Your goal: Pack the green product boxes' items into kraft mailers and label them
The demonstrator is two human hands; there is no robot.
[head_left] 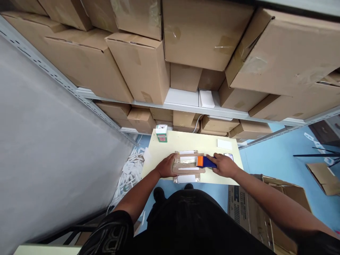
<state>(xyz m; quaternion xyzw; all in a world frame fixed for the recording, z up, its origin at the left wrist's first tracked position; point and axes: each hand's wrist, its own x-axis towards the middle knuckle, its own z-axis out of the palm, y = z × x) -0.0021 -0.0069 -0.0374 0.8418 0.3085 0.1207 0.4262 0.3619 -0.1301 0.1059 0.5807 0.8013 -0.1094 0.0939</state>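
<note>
A small flat cardboard parcel [188, 163] with clear tape over it lies on a pale yellow table [186, 141]. My left hand [167, 166] rests on the parcel's left end, fingers curled over its edge, holding it down. My right hand [224, 165] grips a blue and orange tape dispenser [205, 162] pressed against the parcel's right side. White slips stick out from under the parcel at the front and back.
A small green and white carton [162, 134] stands at the table's far left corner. A white card [224, 144] and a phone [228, 156] lie at the right. Shelves of cardboard boxes [143, 67] rise behind. An open box [265, 205] sits on the floor right; paper scraps [130, 170] litter the left.
</note>
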